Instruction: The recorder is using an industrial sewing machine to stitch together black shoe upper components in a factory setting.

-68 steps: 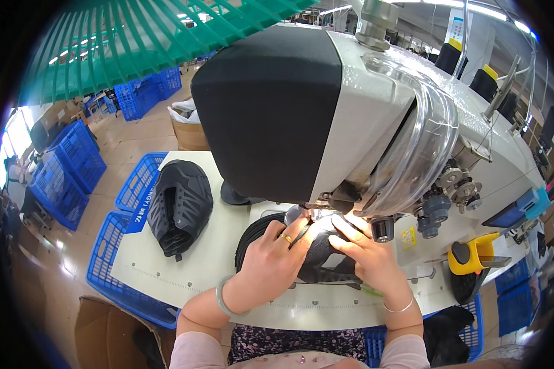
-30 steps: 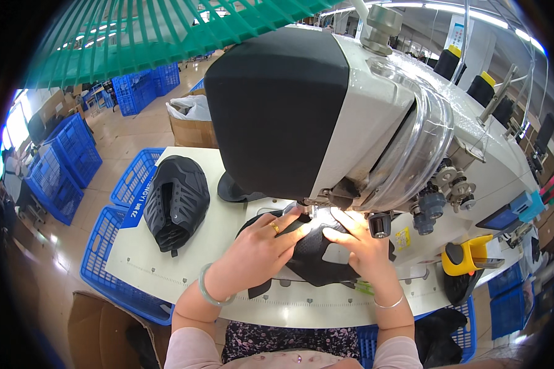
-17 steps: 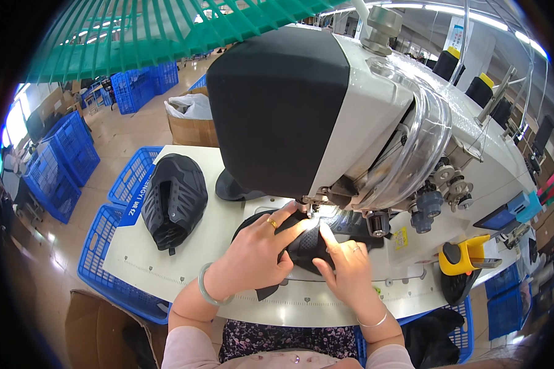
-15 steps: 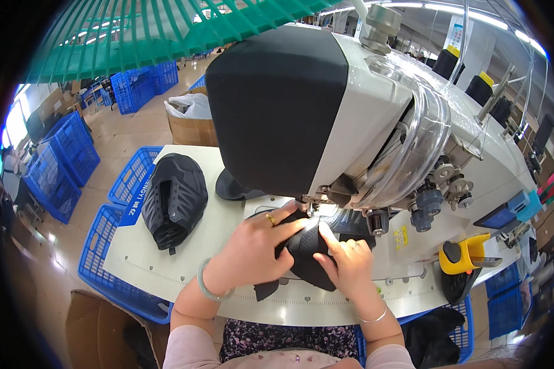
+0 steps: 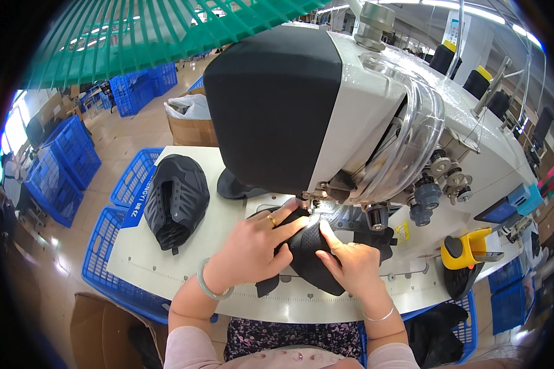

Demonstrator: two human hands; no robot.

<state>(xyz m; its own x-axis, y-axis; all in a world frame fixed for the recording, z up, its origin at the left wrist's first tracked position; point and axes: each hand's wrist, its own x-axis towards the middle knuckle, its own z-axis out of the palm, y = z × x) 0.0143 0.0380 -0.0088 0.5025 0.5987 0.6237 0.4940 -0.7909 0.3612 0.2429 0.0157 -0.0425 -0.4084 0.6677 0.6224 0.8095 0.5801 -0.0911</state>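
A black shoe upper (image 5: 314,261) with a perforated textured panel lies on the sewing machine bed, its upper end under the lit needle area. On its left side, my left hand (image 5: 252,246) grips the fabric, index finger stretched toward the presser foot (image 5: 314,204). My right hand (image 5: 354,264) holds the opposite edge, with index finger and thumb pressing on the panel. Dark parts of the work (image 5: 378,240) show beyond my right fingers. The sewing machine (image 5: 277,104) has a black head cover, which hides part of the space behind the needle.
A black moulded shoe upper (image 5: 176,200) lies on the pale table (image 5: 129,261) at left. Another dark piece (image 5: 237,184) is partly behind the machine head. Blue crates (image 5: 98,237) flank the table, and a yellow holder (image 5: 465,251) stands at right. A green slatted cover (image 5: 135,43) hangs overhead.
The upper has shifted slightly to the right under my hands, and more of its dark far part shows beyond my right fingers. My right hand moved a little right with it.
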